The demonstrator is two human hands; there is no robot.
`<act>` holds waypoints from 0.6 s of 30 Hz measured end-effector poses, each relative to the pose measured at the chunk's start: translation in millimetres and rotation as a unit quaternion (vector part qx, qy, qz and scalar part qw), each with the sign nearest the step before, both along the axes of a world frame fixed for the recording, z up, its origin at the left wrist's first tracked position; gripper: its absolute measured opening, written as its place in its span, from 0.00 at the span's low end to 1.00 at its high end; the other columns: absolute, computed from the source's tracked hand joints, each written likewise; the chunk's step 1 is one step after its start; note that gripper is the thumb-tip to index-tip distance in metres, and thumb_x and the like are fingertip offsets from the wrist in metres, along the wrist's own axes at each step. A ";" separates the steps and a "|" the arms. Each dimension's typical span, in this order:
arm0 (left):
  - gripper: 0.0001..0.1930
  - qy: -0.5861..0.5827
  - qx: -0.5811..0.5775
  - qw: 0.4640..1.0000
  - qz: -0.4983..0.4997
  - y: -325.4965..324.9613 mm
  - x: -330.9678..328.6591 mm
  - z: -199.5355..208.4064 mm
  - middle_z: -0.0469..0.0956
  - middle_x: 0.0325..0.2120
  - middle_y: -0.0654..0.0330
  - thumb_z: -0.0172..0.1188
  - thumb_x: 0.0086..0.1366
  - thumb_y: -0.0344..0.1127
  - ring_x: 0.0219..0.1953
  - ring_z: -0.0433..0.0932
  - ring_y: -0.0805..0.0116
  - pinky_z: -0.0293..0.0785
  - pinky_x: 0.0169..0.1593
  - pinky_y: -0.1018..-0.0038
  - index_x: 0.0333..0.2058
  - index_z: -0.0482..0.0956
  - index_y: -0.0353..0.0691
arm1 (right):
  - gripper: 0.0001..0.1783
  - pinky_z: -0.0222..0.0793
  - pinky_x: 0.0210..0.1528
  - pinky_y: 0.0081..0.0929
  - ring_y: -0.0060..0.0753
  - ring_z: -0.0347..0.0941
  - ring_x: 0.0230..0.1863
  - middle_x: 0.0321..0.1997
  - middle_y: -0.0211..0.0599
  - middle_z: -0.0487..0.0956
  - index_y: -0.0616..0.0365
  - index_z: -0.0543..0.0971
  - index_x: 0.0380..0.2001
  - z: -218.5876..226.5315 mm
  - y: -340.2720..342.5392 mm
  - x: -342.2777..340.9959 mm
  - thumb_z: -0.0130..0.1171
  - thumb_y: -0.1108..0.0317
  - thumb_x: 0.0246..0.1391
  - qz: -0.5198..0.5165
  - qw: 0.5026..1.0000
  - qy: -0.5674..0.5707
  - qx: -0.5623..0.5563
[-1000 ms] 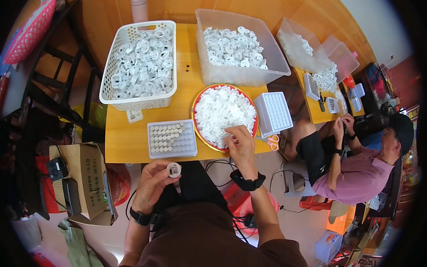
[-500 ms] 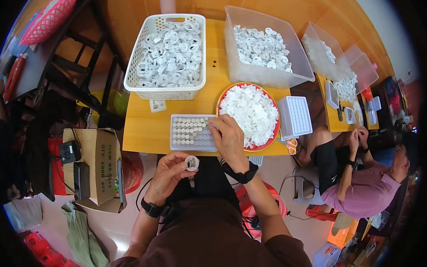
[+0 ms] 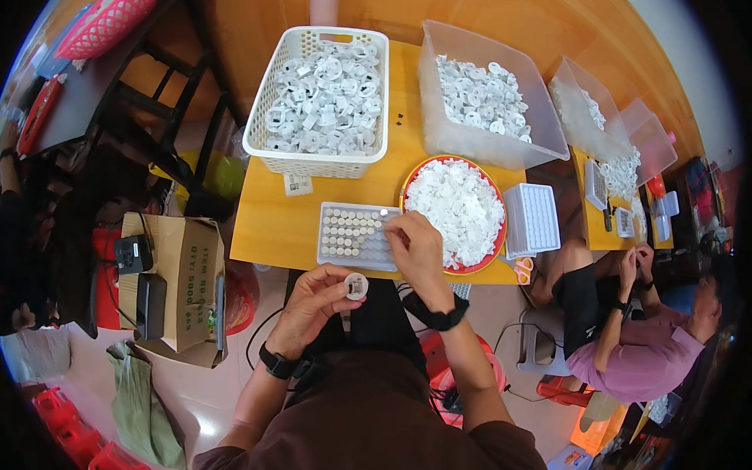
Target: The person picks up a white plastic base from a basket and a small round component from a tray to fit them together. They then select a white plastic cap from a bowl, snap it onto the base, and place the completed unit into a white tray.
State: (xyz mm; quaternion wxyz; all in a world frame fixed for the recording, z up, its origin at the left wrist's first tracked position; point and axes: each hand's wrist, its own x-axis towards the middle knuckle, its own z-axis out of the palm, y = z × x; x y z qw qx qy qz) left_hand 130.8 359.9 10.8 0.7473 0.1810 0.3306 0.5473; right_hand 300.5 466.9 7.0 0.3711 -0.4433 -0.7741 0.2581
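Observation:
My left hand (image 3: 309, 312) holds a small round white plastic housing (image 3: 356, 286) between thumb and fingers, in front of the table edge. Its open side faces up, and small metal-looking parts show inside. My right hand (image 3: 422, 251) is over the right end of a shallow pale tray (image 3: 375, 264), thumb and fingertips pinched together. Whatever they may grip is hidden. Rows of small round pale discs (image 3: 343, 232) fill the left and middle of the tray. Right beside it stands a red-rimmed round dish (image 3: 503, 224) heaped with small white plastic pieces (image 3: 456, 206).
A white perforated basket (image 3: 312, 163) and a clear bin (image 3: 491, 152), both full of white parts, stand behind. Stacked trays (image 3: 534, 217) and pink scissors (image 3: 523, 271) lie at the right. Another person (image 3: 649, 352) sits farther right; a cardboard box (image 3: 188, 286) is at left.
The whole view has shifted, so the table appears farther right. My right fingertips have come slightly nearer to me over the tray. My left hand keeps its hold on the housing.

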 end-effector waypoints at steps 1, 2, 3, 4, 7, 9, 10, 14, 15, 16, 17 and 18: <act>0.10 -0.001 0.004 1.000 0.002 0.3 1.0 1.0 0.76 0.35 0.54 0.56 0.59 0.29 0.38 0.77 0.67 0.77 0.42 0.74 0.39 0.73 0.34 | 0.09 0.66 0.30 0.31 0.41 0.70 0.29 0.25 0.40 0.72 0.61 0.75 0.28 11.4 -8.7 1.5 0.57 0.82 0.39 0.006 0.997 0.055 -0.055; 0.10 -0.001 0.007 1.000 0.004 0.0 1.5 1.2 0.76 0.36 0.53 0.56 0.59 0.29 0.37 0.78 0.65 0.78 0.42 0.73 0.39 0.73 0.33 | 0.09 0.66 0.30 0.31 0.41 0.70 0.29 0.25 0.40 0.72 0.61 0.75 0.28 22.5 -18.0 1.0 0.57 0.82 0.39 0.008 0.997 0.056 -0.057; 0.10 0.000 0.006 1.000 0.005 -0.3 0.9 -0.6 0.76 0.36 0.53 0.56 0.59 0.29 0.37 0.78 0.65 0.78 0.42 0.73 0.39 0.73 0.33 | 0.08 0.67 0.28 0.28 0.38 0.71 0.27 0.25 0.39 0.73 0.61 0.76 0.27 33.9 -27.7 0.2 0.58 0.82 0.40 0.030 0.995 0.081 -0.050; 0.10 0.000 0.003 1.000 -0.001 0.8 1.5 -2.9 0.76 0.36 0.54 0.56 0.59 0.29 0.38 0.78 0.66 0.78 0.42 0.73 0.39 0.73 0.34 | 0.08 0.67 0.27 0.24 0.35 0.72 0.25 0.26 0.38 0.75 0.61 0.76 0.27 40.7 -35.7 1.6 0.59 0.83 0.40 0.049 0.992 0.105 -0.041; 0.09 0.000 0.002 1.000 -0.015 5.1 6.8 1.4 0.76 0.36 0.56 0.55 0.60 0.29 0.38 0.77 0.69 0.77 0.43 0.74 0.39 0.73 0.34 | 0.12 0.66 0.28 0.28 0.40 0.70 0.29 0.28 0.38 0.74 0.60 0.75 0.30 41.8 -52.8 0.6 0.59 0.83 0.37 0.079 0.992 0.098 0.030; 0.08 0.000 0.004 1.000 -0.023 8.2 11.5 4.5 0.76 0.36 0.57 0.55 0.60 0.28 0.38 0.77 0.71 0.76 0.43 0.76 0.39 0.74 0.34 | 0.12 0.66 0.28 0.29 0.39 0.70 0.29 0.28 0.38 0.74 0.60 0.75 0.29 39.0 -56.4 1.5 0.59 0.83 0.37 0.066 0.993 0.083 0.059; 0.08 0.006 0.003 1.000 -0.021 9.0 13.5 5.2 0.76 0.35 0.58 0.55 0.60 0.28 0.38 0.77 0.71 0.77 0.43 0.75 0.39 0.73 0.34 | 0.12 0.66 0.28 0.29 0.39 0.70 0.28 0.28 0.37 0.74 0.60 0.75 0.29 37.9 -57.5 2.0 0.59 0.83 0.37 0.061 0.992 0.070 0.086; 0.09 0.037 0.000 0.999 -0.016 10.9 18.1 7.5 0.76 0.35 0.59 0.55 0.60 0.28 0.38 0.76 0.73 0.76 0.42 0.76 0.39 0.73 0.34 | 0.12 0.67 0.28 0.29 0.39 0.70 0.28 0.28 0.36 0.74 0.60 0.75 0.29 37.7 -60.7 7.4 0.59 0.83 0.37 0.064 0.992 0.052 0.098; 0.09 0.037 0.000 0.999 -0.017 11.2 18.8 8.0 0.76 0.35 0.59 0.55 0.60 0.28 0.38 0.76 0.73 0.76 0.42 0.76 0.39 0.73 0.34 | 0.12 0.67 0.28 0.29 0.39 0.70 0.28 0.28 0.36 0.74 0.60 0.75 0.29 37.1 -60.8 8.1 0.59 0.83 0.37 0.067 0.991 0.051 0.100; 0.08 0.047 -0.001 0.999 -0.019 11.7 19.6 8.4 0.76 0.35 0.59 0.55 0.60 0.28 0.38 0.76 0.73 0.76 0.42 0.76 0.38 0.73 0.34 | 0.12 0.67 0.28 0.29 0.39 0.70 0.28 0.28 0.36 0.74 0.60 0.75 0.30 36.8 -60.8 8.9 0.59 0.83 0.37 0.070 0.991 0.049 0.103; 0.08 0.057 -0.001 0.998 -0.021 11.9 20.4 8.7 0.76 0.34 0.59 0.55 0.60 0.28 0.37 0.76 0.73 0.76 0.42 0.76 0.38 0.73 0.34 | 0.12 0.67 0.28 0.29 0.39 0.70 0.28 0.28 0.36 0.74 0.60 0.75 0.30 37.1 -60.6 9.5 0.59 0.83 0.37 0.069 0.991 0.049 0.102; 0.08 0.057 -0.001 0.998 -0.022 12.0 21.3 8.7 0.76 0.34 0.59 0.55 0.60 0.28 0.37 0.76 0.73 0.76 0.42 0.76 0.38 0.73 0.34 | 0.12 0.66 0.28 0.28 0.38 0.70 0.27 0.27 0.36 0.75 0.60 0.75 0.28 37.6 -60.2 10.1 0.60 0.83 0.36 0.071 0.991 0.050 0.104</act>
